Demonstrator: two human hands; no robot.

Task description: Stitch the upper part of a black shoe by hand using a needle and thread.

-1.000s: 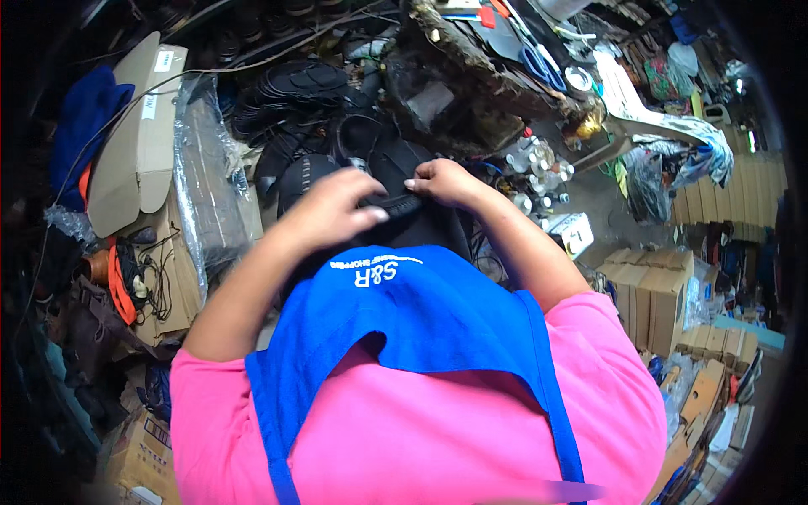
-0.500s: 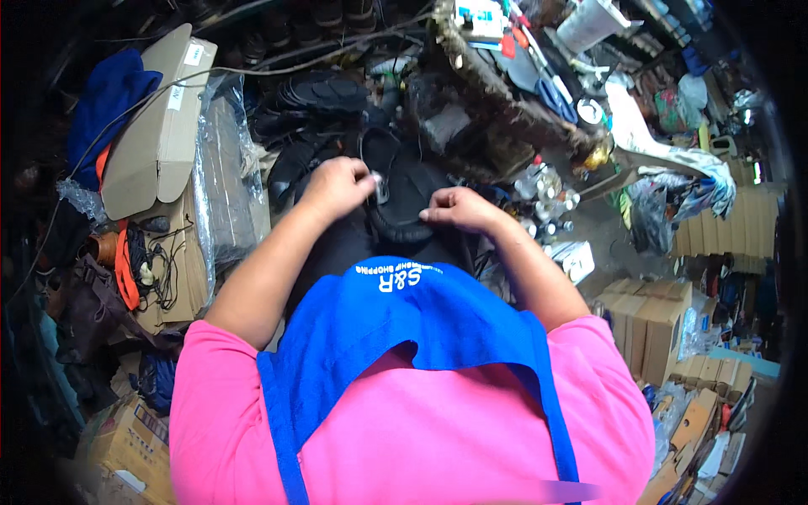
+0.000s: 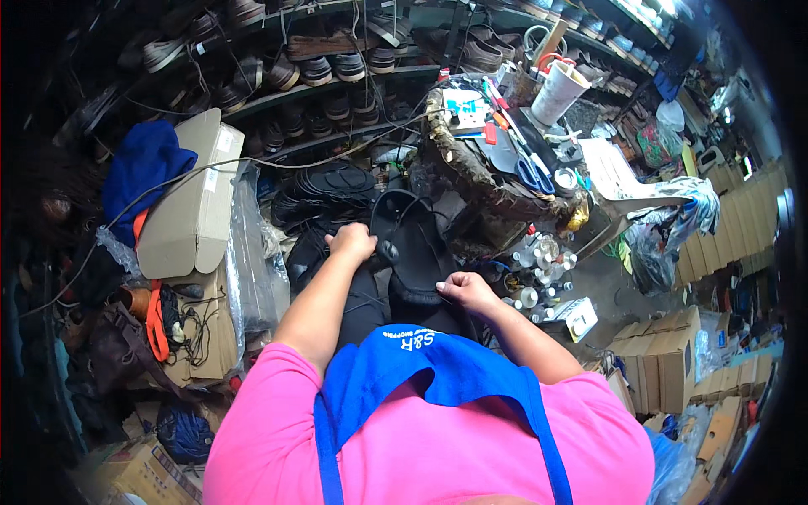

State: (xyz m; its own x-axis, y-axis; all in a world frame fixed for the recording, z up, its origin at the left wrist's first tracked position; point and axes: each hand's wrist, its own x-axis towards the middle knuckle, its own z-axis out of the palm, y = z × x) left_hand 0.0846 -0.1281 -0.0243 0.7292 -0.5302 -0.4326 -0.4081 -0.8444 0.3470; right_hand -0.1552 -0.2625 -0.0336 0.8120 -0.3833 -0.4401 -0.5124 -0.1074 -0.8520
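A black shoe [image 3: 418, 252] lies across my lap, with its rounded end toward me and its opening on the far side. My left hand [image 3: 353, 242] is closed with curled fingers at the shoe's left edge, beside a small shiny patch [image 3: 389, 251]. Whatever those fingers hold is too small to make out. At the near right edge of the shoe, my right hand [image 3: 469, 291] is pinched, thumb against fingers; what lies in the pinch cannot be seen. A blue apron [image 3: 421, 370] covers my front below the shoe.
To the far right stands a round, rough-edged work table [image 3: 505, 160] with scissors [image 3: 534, 172], tools and a white cup [image 3: 560, 93]. Small bottles [image 3: 543, 261] cluster beneath it. Shelves of shoes [image 3: 316, 71] line the back. Flattened cardboard [image 3: 189, 202] leans at left.
The view has tilted up, so the shoe shelves and more of the work table show. Both hands stay closed beside the shoe, with only slight shifts against it.
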